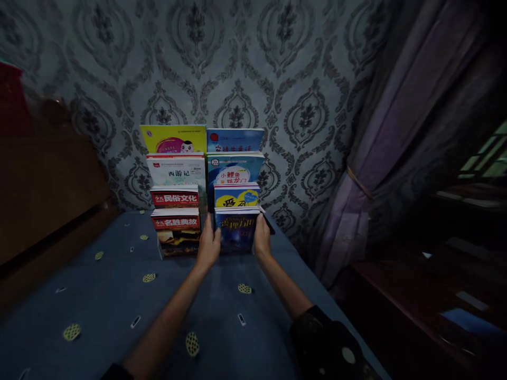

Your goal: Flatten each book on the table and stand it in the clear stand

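The dark-blue book (236, 230), front of the right-hand stepped row on the bed (99, 295) by the wallpapered wall (277, 79), is clamped betw. left hand (208, 247) & right hand (262, 239), kept upright w/ cover outward.

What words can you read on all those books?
White book, left row: "西游记".
Red-banded book below it: "民俗文化".
Front left book: "名胜典故".
Blue-and-white book, right row: "小鲤鱼跳龙门", partly covered.
Dark front book, between the left hand and right hand: title too blurred to read.
Yellow-and-blue book: title cut off.
Yellow back book and blue back book: too small or hidden.
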The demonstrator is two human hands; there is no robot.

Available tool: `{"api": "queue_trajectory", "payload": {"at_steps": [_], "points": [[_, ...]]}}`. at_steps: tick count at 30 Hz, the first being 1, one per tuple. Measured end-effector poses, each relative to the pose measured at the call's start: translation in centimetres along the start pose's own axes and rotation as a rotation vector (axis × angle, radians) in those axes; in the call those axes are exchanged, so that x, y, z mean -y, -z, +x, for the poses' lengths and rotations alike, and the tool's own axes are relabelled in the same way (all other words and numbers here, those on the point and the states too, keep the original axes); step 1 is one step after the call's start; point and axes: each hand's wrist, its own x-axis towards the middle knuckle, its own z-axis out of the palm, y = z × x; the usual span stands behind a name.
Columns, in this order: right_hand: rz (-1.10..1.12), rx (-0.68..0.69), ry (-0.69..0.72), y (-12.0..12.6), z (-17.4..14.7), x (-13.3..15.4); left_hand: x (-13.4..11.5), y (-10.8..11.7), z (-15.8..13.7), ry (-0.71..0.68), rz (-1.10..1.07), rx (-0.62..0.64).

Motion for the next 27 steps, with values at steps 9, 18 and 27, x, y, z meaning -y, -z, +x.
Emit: {"api": "queue_trajectory", "payload": {"at_steps": [9, 18, 27], "points": [[-0.04, -0.04, -0.007, -0.7, -1.1, 0.9, 0.7, -1.1, 0.3, -0.005, -0.008, 0.012], [-0.066, -0.044, 0.0, -1.2, -1.6, 0.7, 0.5, -1.1, 0.3, -0.027, -0.023, 0.017], [-0.052, -0.069, 0.002, -1.1, -1.6, 0.9, 0.9, -1.7, 0.1, -0.02, -0.025, -0.01]]}}
